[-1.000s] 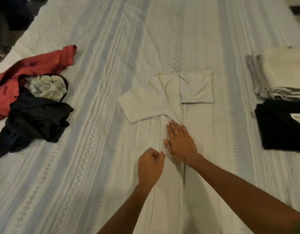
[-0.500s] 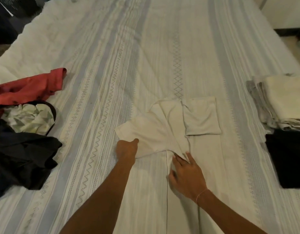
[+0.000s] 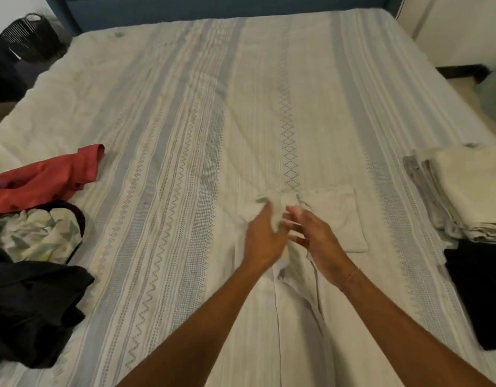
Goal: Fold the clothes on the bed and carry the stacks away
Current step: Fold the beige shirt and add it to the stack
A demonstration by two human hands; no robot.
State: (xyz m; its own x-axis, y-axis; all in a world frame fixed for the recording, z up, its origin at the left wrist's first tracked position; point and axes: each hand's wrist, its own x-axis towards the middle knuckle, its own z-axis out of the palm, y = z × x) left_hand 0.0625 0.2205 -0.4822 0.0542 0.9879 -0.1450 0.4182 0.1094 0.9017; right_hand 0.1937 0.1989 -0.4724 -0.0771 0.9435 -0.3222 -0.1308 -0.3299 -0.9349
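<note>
Head view — sleeve fold on the cream shirt, both hands at its upper end.

Cream shirt (image 3: 333, 219) lies flat on the bed (image 3: 185, 135), long axis running from the person's body away toward the headboard. Left hand (image 3: 265, 241) pinches the bunched left sleeve (image 3: 272, 203), which sits just beyond its fingertips, and carries it rightward. Right hand (image 3: 315, 236) hovers touching-close beside it, fingers spread and loose, gripping nothing that I can see. Right sleeve already folded in, just right of the right fingers. Judgement: left hand is the nearer one; sleeve wants laying across the long axis. Unfolded heap (image 3: 37, 247) well left; folded stack (image 3: 464, 191) well right.
</note>
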